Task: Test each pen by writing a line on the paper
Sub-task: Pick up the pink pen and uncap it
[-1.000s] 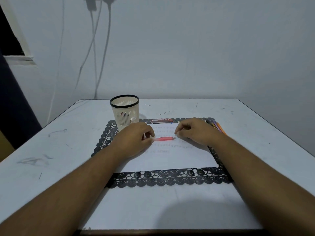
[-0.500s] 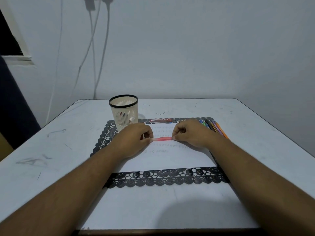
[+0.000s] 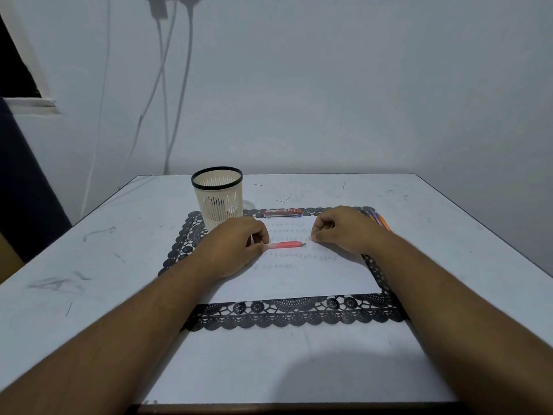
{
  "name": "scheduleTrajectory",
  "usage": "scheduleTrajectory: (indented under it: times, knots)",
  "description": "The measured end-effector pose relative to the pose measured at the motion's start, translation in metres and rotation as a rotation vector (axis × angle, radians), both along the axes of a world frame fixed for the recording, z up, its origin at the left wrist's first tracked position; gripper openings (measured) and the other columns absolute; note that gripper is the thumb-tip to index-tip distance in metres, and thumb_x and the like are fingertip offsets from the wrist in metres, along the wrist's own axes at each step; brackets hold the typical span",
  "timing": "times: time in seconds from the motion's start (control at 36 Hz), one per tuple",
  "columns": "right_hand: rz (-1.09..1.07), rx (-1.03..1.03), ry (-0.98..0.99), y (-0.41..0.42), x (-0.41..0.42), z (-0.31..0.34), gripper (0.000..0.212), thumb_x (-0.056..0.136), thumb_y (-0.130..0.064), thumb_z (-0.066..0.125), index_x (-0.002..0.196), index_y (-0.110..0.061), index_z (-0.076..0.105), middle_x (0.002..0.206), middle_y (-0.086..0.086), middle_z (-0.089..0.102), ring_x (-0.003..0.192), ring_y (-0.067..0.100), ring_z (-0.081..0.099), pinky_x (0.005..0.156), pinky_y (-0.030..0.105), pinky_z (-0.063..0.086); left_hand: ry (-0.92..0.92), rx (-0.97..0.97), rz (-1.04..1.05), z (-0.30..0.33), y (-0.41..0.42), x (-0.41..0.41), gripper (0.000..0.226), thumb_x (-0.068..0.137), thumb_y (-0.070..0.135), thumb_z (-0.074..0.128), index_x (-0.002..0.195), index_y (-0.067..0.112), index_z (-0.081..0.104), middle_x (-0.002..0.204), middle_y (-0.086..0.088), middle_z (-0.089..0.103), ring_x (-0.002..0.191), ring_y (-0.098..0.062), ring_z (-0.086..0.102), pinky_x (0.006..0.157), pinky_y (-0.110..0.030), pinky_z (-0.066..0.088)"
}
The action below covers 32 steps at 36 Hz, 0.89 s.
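Two hands work one pink pen [image 3: 285, 245] above the paper [image 3: 299, 277]: left hand [image 3: 236, 244] pinches its barrel, right hand [image 3: 344, 229], fingers curled, seems to hold the cap. Next, writing a line.

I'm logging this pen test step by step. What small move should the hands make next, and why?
Probably pass the pink pen into the right hand for writing. The left hand pinches one end while the pen's tip points at the right hand, whose curled fingers sit just off it, perhaps pinching its cap. The paper has room below the written rows.
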State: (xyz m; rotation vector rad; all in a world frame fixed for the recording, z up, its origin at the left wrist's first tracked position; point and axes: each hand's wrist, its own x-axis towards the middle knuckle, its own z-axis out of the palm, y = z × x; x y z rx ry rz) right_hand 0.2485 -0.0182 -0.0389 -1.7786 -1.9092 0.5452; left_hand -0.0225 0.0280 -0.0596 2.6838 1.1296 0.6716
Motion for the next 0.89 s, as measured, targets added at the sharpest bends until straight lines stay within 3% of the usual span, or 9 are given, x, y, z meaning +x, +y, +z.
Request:
scheduleTrajectory:
  times: [0.25,0.33,0.47,0.56,0.61,0.67,0.75,0.83,0.89]
  knots:
    - [0.017,0.082,0.154,0.011,-0.025,-0.009,0.012,0.089,-0.019,0.078,0.08,-0.027,0.078,0.079,-0.014,0.076,0.079,0.001,0.069,0.064,0.016,0.048,0.004,0.001,-0.003,0.0,0.001,-0.001,0.004,0.093,0.026,0.071,0.094,0.03,0.07,0.087,0.019,0.059,0.081,0.0,0.056,0.07,-0.021,0.044]
    - [0.015,0.094,0.169,0.016,-0.032,-0.013,0.008,0.089,-0.021,0.078,0.082,-0.026,0.08,0.079,-0.01,0.075,0.08,0.008,0.069,0.067,0.024,0.051,0.003,-0.004,-0.002,0.0,0.002,-0.001,0.004,0.093,0.027,0.071,0.094,0.03,0.07,0.087,0.02,0.059,0.081,0.001,0.056,0.07,-0.021,0.043]
    - [0.002,0.098,0.212,0.019,-0.03,-0.017,0.008,0.09,-0.023,0.078,0.083,-0.025,0.081,0.079,-0.013,0.074,0.074,-0.001,0.065,0.068,0.021,0.046,-0.009,-0.015,-0.005,0.001,0.001,-0.001,0.003,0.093,0.025,0.071,0.094,0.028,0.07,0.087,0.019,0.059,0.081,-0.001,0.057,0.072,-0.026,0.048]
    - [-0.011,0.077,0.337,0.015,-0.022,-0.019,0.01,0.092,-0.019,0.076,0.083,-0.021,0.081,0.083,-0.006,0.076,0.083,0.01,0.07,0.077,0.033,0.053,-0.004,-0.012,-0.005,0.001,0.0,-0.001,0.003,0.094,0.025,0.07,0.094,0.028,0.07,0.088,0.019,0.059,0.081,0.0,0.057,0.072,-0.024,0.047]
    - [-0.012,0.077,0.413,0.011,-0.015,-0.016,0.012,0.092,-0.013,0.074,0.082,-0.016,0.08,0.084,0.001,0.075,0.08,0.005,0.068,0.074,0.026,0.052,-0.004,-0.009,-0.007,0.001,0.0,0.0,0.002,0.094,0.027,0.07,0.094,0.029,0.07,0.088,0.018,0.06,0.082,0.0,0.057,0.072,-0.025,0.048]
    - [-0.004,0.063,0.385,0.004,-0.008,-0.009,0.012,0.094,-0.012,0.073,0.084,-0.012,0.079,0.086,0.002,0.076,0.074,-0.004,0.067,0.069,0.014,0.05,-0.002,-0.009,-0.007,0.001,0.0,0.0,0.002,0.095,0.028,0.07,0.094,0.029,0.07,0.088,0.018,0.06,0.082,-0.001,0.057,0.072,-0.026,0.049]
    - [0.011,0.002,0.264,0.001,0.005,-0.006,0.009,0.093,-0.02,0.076,0.085,-0.02,0.081,0.085,-0.012,0.078,0.08,-0.005,0.069,0.07,0.014,0.049,0.0,-0.007,0.001,0.001,0.0,-0.001,0.002,0.095,0.028,0.07,0.093,0.03,0.07,0.088,0.018,0.06,0.081,0.0,0.057,0.072,-0.026,0.049]
    - [0.033,-0.055,0.245,0.001,0.005,-0.006,0.006,0.091,-0.018,0.079,0.085,-0.021,0.082,0.086,-0.01,0.078,0.085,0.003,0.073,0.076,0.019,0.055,0.001,-0.008,0.006,0.0,0.001,-0.001,0.003,0.095,0.029,0.07,0.093,0.032,0.069,0.087,0.019,0.059,0.081,0.001,0.056,0.07,-0.024,0.047]
    - [0.053,-0.049,0.213,0.0,0.002,-0.004,0.004,0.09,-0.018,0.081,0.087,-0.021,0.082,0.085,-0.011,0.078,0.079,0.0,0.071,0.069,0.015,0.051,0.002,-0.008,0.008,0.0,0.001,-0.001,0.004,0.095,0.029,0.07,0.093,0.033,0.069,0.087,0.02,0.059,0.081,0.001,0.056,0.07,-0.023,0.047]
